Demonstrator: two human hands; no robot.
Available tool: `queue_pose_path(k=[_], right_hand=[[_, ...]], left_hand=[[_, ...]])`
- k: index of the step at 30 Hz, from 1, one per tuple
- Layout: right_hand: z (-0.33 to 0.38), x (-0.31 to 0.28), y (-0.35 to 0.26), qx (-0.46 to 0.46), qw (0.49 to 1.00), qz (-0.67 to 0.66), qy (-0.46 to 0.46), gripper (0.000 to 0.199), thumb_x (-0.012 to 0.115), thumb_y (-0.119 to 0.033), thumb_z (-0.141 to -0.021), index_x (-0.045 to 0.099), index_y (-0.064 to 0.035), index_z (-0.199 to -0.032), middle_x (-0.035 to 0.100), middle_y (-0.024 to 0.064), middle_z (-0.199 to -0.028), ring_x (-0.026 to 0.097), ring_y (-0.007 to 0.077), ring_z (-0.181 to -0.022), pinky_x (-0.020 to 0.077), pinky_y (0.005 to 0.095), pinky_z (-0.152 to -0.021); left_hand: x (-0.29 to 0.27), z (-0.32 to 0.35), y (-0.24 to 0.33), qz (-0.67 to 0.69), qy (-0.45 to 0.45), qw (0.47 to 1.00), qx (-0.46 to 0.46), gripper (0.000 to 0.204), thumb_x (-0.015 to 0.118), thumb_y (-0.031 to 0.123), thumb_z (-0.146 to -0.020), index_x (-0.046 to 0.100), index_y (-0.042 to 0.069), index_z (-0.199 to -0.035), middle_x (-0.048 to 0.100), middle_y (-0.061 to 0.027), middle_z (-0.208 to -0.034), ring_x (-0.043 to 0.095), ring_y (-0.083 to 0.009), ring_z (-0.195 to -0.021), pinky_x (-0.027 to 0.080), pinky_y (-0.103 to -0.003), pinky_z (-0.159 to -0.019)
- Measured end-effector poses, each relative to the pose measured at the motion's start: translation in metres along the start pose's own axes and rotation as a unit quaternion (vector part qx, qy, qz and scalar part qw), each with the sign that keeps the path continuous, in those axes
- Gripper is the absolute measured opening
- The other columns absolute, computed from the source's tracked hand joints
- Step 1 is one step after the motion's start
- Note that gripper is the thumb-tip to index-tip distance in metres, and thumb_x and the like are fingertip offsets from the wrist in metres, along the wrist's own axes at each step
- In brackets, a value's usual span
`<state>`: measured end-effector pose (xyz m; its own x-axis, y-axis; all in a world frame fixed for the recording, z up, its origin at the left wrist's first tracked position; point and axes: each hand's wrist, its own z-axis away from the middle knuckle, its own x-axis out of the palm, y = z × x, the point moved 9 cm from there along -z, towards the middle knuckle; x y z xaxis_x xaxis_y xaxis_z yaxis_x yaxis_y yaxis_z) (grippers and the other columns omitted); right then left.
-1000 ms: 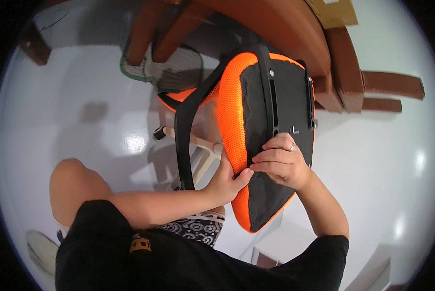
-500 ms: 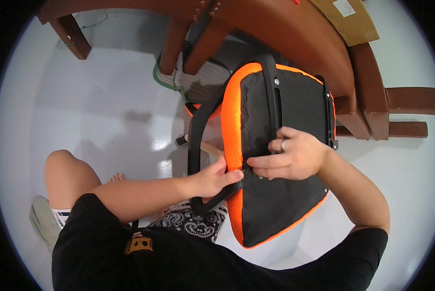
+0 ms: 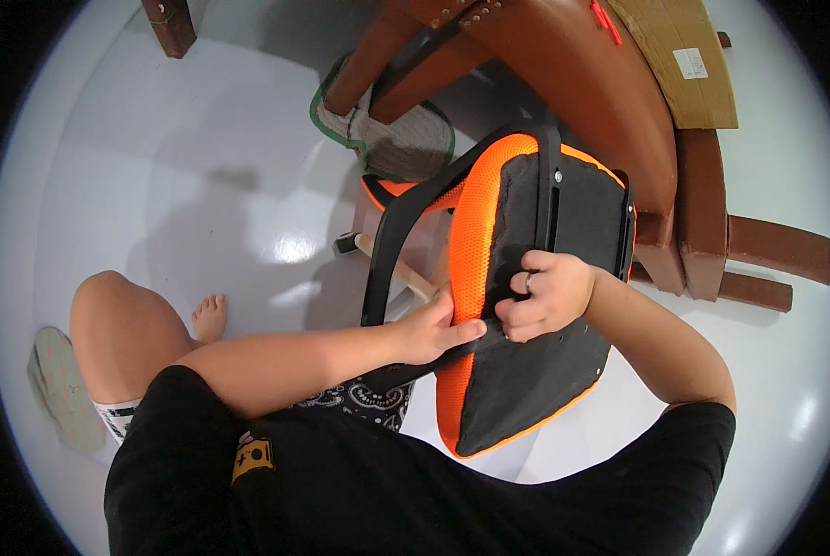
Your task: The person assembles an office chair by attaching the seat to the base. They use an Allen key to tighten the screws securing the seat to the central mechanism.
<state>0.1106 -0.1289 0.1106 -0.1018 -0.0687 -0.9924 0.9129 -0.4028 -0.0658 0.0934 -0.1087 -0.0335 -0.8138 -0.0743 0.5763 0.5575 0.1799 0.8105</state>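
An orange mesh chair seat (image 3: 471, 232) stands tipped on its side, its black underside (image 3: 535, 380) facing my right. A black looped armrest (image 3: 387, 246) runs along the near-left side, and its slotted arm (image 3: 555, 199) lies over the underside. My left hand (image 3: 433, 334) is closed round the lower part of the armrest, thumb pressed by the orange edge. Close beside that thumb, my right hand (image 3: 549, 296) has its fingers curled against the underside. Whatever they pinch, if anything, is hidden. Small bolt holes show just below.
Behind the seat stands brown furniture (image 3: 600, 83) with thick legs, a cardboard piece (image 3: 679, 56) leaning on it. A grey mat (image 3: 410, 144) with green edging lies under one leg. A pale wooden bar (image 3: 401, 267) with a black end sits left of the seat.
My right hand's fingers have curled in tighter; they were more stretched out before. The seat has turned slightly and the whole view has shifted. My left hand keeps its hold.
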Motion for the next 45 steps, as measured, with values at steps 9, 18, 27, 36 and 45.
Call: queue_pose_path(k=[9,18,27,36,45], right_hand=[[0.029,0.013,-0.009,0.407,0.911,0.006,-0.061,0.027,0.064,-0.038,-0.069,0.05,-0.0167,-0.077,0.053,-0.0031,-0.083,0.056,0.0139,-0.063,0.0396,0.0329,-0.059],[0.052,0.021,-0.056,0.879,0.475,0.01,0.032,0.009,0.055,-0.014,-0.086,0.051,-0.0069,-0.084,0.054,0.0099,-0.084,0.058,0.0353,-0.075,0.0458,0.0437,-0.061],[0.051,0.037,-0.071,0.968,0.231,0.092,-0.005,0.021,0.048,-0.024,-0.092,0.053,-0.0047,-0.087,0.06,0.0167,-0.087,0.058,0.0404,-0.081,0.0462,0.0496,-0.067],[0.076,0.073,-0.062,0.988,0.141,0.009,-0.064,0.034,0.042,-0.031,-0.095,0.06,-0.0016,-0.089,0.064,0.0215,-0.084,0.06,0.0424,-0.082,0.0461,0.0494,-0.072],[0.067,0.044,-0.059,0.943,0.324,-0.067,-0.045,0.023,0.052,-0.009,-0.086,0.06,-0.0009,-0.106,0.061,0.0167,-0.09,0.06,0.0347,-0.083,0.0486,0.0416,-0.071]], left_hand=[[-0.003,0.003,0.004,0.086,0.044,0.995,-0.009,0.066,0.055,0.036,-0.091,0.021,-0.005,-0.131,0.035,-0.0125,-0.118,0.035,-0.0191,-0.114,0.027,-0.032,-0.102],[-0.001,-0.007,-0.003,0.121,-0.001,0.992,-0.032,0.068,0.055,0.026,-0.093,0.01,-0.001,-0.136,0.03,-0.0088,-0.124,0.032,-0.0158,-0.117,0.025,-0.03,-0.104],[0.007,-0.023,-0.025,0.177,-0.028,0.984,-0.008,0.057,0.057,0.021,-0.091,0.023,-0.005,-0.129,0.036,-0.0136,-0.12,0.038,-0.0218,-0.112,0.028,-0.035,-0.101],[-0.015,-0.042,-0.046,0.115,0.099,0.986,0.064,0.066,0.064,0.028,-0.086,0.027,-0.007,-0.128,0.037,-0.0217,-0.124,0.039,-0.0329,-0.116,0.028,-0.041,-0.102],[-0.01,-0.043,-0.038,0.108,0.04,0.993,0.019,0.066,0.066,0.027,-0.084,0.028,-0.008,-0.126,0.038,-0.021,-0.12,0.039,-0.0344,-0.113,0.027,-0.041,-0.101]])
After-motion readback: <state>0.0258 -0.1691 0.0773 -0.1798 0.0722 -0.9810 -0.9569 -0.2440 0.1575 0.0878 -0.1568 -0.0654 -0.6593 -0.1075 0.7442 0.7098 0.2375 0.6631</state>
